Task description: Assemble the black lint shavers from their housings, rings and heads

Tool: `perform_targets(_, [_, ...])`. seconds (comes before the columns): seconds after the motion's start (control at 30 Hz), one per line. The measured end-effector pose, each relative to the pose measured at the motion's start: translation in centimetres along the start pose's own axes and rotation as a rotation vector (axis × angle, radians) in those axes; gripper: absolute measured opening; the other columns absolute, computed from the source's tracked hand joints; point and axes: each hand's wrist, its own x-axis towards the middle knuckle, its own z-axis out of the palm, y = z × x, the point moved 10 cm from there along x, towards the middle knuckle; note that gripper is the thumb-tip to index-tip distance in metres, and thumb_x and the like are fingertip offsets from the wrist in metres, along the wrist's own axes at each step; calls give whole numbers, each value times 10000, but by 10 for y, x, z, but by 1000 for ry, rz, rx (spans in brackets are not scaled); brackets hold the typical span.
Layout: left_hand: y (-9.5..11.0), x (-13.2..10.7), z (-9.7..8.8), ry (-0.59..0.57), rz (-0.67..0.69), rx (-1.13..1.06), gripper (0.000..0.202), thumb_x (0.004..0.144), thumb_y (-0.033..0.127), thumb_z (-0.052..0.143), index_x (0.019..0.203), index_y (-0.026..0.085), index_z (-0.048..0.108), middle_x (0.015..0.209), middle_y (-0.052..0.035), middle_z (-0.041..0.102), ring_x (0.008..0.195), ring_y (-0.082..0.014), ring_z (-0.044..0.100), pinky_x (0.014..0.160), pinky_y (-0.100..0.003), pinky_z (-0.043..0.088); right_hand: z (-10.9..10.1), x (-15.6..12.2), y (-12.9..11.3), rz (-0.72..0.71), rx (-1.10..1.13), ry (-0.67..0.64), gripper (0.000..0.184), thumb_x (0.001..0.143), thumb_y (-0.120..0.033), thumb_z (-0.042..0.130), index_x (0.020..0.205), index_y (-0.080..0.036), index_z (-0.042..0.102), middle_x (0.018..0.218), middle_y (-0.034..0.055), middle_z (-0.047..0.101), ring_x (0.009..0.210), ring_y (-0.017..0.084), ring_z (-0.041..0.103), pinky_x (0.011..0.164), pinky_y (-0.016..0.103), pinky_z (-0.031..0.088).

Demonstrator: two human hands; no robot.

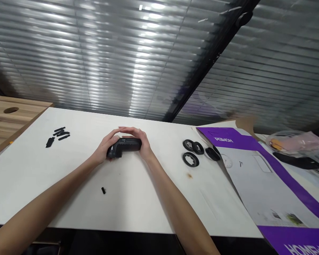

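A black elongated plastic device [124, 146] lies on the white table [69, 177] near its far middle. My left hand [106, 144] curls round its left end and my right hand [141, 141] wraps its right end and top. Both hands are closed on it, fingertips meeting above it. A tiny black part [103, 190] lies loose on the table in front of my left forearm.
Several small black pieces [57, 135] lie at the far left. Three black rings [191, 152] and another black part [212, 154] sit right of my hands. A purple and white box [268, 177] covers the right side, with a clear bag [295, 143] behind. A wooden bench [7, 118] adjoins the left.
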Motion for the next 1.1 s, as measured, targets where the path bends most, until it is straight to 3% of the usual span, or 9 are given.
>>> perform_targets(0.1, [-1,4,-3,42,-41,-88,664,941,563,621,1524,258,533,852,-26,728,429,-173,609,368,-264,419,-15,2,-4,-113,102,212,568,963,-777,505,1053,-279,763,1289,67,760,1256,287,683,987,440,608])
perform_targets(0.17, [-4,7,-3,54,-82,-147,635,930,565,598,1463,222,569,750,-17,702,437,-202,634,359,-253,387,-23,1,-5,-159,72,316,482,946,-729,582,1033,-280,735,1257,66,747,1194,286,698,969,430,606])
perform_targets(0.33, [-13,10,0,50,-198,-265,615,973,611,450,1365,159,597,509,-18,616,346,-197,548,353,-228,248,-23,2,-11,-146,-192,274,390,848,-593,781,1057,-267,739,1075,45,748,1022,252,680,968,380,553])
perform_targets(0.5, [-20,8,-5,91,-239,-318,522,925,602,527,1252,205,617,545,-6,628,364,-219,592,335,-222,212,-19,2,-1,-12,-157,63,413,765,-502,883,1048,-233,749,996,31,707,913,217,642,818,322,535])
perform_targets(0.6, [-19,8,-5,85,-213,-339,484,902,602,574,1179,209,629,574,1,629,351,-220,591,323,-225,222,-18,0,5,18,-180,13,421,779,-453,896,1087,-237,708,990,18,674,892,201,628,789,312,523])
perform_targets(0.8, [-15,8,-8,150,-159,-369,497,850,624,630,1111,202,605,613,11,632,317,-196,564,314,-222,242,-15,-1,5,-51,-269,135,464,750,-478,906,1057,-258,637,962,8,654,880,209,632,789,343,549])
perform_targets(0.9, [-10,10,-8,181,-97,-352,537,859,680,649,1125,222,557,654,25,644,339,-178,572,322,-210,262,-18,1,14,-51,-249,257,584,709,-517,921,1130,-279,594,1063,22,648,919,210,649,809,344,571])
perform_targets(1.0, [-3,12,-6,180,12,-290,609,886,724,666,1216,229,534,704,21,669,444,-181,640,356,-207,341,-26,2,31,27,-185,356,768,689,-637,893,1260,-304,502,1174,55,625,957,224,678,794,354,597])
perform_targets(1.1, [-6,14,4,89,26,-228,668,940,703,651,1388,226,520,780,-15,711,567,-198,705,422,-225,435,-31,1,37,69,-177,374,865,659,-710,888,1287,-304,455,1110,47,629,911,231,691,732,354,611])
